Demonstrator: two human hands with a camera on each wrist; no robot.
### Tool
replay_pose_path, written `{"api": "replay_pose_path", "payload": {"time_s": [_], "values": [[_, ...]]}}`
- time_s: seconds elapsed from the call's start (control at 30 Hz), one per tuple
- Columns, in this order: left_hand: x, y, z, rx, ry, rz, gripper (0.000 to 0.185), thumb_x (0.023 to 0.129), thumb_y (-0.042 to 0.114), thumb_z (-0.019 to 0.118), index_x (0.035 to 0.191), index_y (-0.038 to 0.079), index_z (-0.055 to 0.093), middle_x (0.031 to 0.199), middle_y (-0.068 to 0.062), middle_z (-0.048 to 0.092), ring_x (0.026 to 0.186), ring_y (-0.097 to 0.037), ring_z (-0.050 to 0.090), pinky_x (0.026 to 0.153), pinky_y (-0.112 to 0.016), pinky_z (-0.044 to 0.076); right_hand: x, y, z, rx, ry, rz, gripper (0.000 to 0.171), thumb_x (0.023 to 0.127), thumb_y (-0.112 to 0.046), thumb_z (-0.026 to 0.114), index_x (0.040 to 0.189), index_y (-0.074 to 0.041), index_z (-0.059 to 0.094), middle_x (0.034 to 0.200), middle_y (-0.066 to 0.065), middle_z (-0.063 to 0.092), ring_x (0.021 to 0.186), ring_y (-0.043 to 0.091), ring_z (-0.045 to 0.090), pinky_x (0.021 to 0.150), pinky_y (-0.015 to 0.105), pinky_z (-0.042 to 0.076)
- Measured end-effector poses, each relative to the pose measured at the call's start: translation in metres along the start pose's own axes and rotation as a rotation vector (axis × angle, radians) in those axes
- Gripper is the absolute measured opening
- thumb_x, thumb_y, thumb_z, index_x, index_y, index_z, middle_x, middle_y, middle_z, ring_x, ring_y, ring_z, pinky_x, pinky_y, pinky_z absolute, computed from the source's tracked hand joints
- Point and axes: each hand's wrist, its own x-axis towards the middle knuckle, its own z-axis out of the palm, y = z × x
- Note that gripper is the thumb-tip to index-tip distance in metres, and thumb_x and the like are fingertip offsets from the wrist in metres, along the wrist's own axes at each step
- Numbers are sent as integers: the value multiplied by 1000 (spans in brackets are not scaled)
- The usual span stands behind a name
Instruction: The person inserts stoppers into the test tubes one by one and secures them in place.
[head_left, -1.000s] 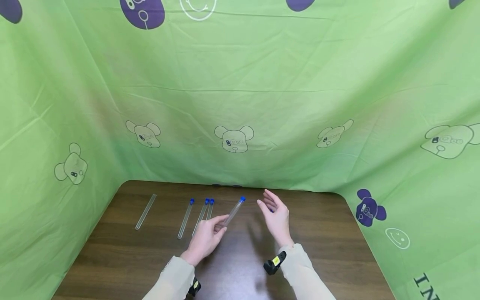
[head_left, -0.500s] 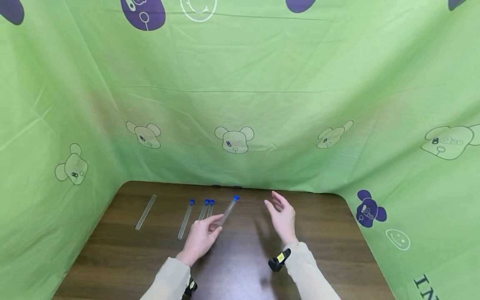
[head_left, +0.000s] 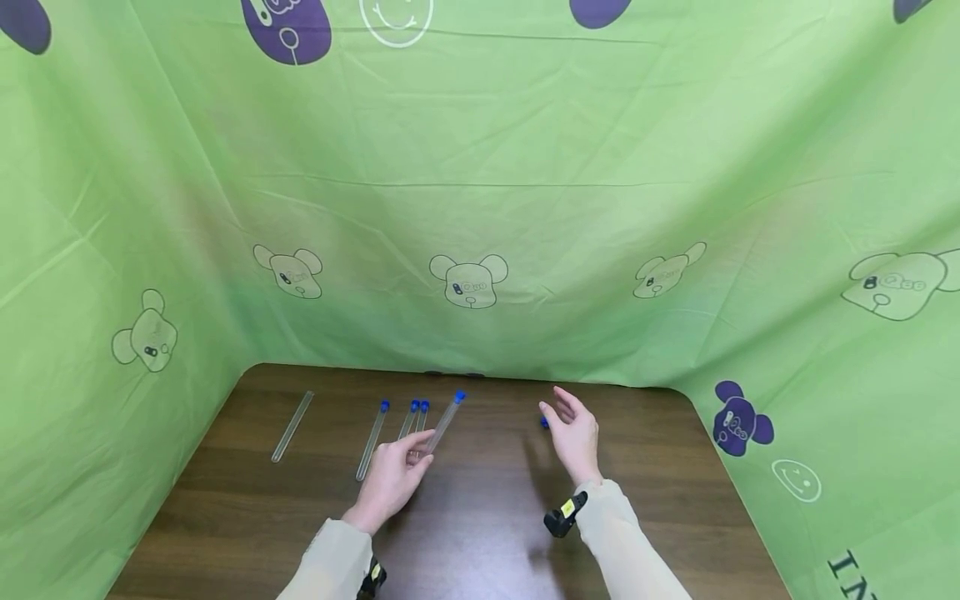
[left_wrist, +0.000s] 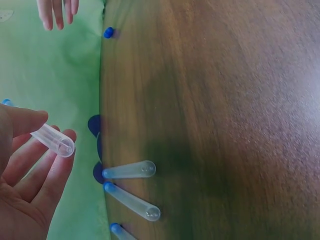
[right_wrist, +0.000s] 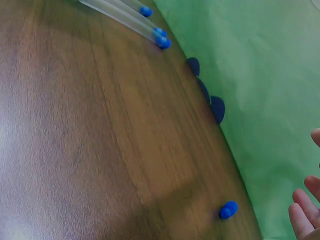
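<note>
My left hand pinches the lower end of a clear test tube with a blue cap, held slanted just above the dark wooden table. In the left wrist view the tube's rounded end sits between thumb and fingers. My right hand hovers with its fingers relaxed and holds nothing. A loose blue cap lies on the table right by its fingers, and it also shows as the blue cap in the right wrist view. Three capped tubes lie left of the held one.
One uncapped tube lies at the far left of the table. Green printed cloth walls in the back and both sides. In the left wrist view, capped tubes lie side by side near the cloth edge.
My left hand has carried the capped tube left and lower, toward the tubes lying on the table. My right hand has drifted right, away from it, to the loose blue cap.
</note>
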Motion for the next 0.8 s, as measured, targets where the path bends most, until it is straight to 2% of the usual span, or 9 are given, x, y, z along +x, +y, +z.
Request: {"api": "replay_pose_path", "payload": {"time_s": [0.23, 0.53, 0.8], "values": [[-2, -4, -5, -16, 19, -7, 38, 89, 1, 77, 126, 7, 71, 96, -6, 76, 78, -12, 72, 69, -24, 58, 4, 7, 0, -40, -5, 15, 48, 94, -21, 75, 137, -5, 63, 132, 23, 63, 120, 38, 62, 101, 49, 49], [-5, -10, -12, -37, 40, -37, 37, 89, 0, 77, 125, 6, 71, 96, -6, 76, 77, -13, 72, 66, -22, 57, 9, 16, 1, -146, -65, 47, 51, 95, -22, 73, 140, -2, 59, 134, 25, 61, 121, 40, 61, 103, 51, 46], [-5, -15, -23, 8, 69, -33, 37, 87, -1, 77, 123, 6, 72, 93, -6, 76, 75, -14, 73, 66, -27, 59, 10, 25, 1, -280, -79, -14, 53, 92, -19, 74, 137, 4, 59, 130, 28, 61, 114, 44, 63, 98, 54, 46]]}}
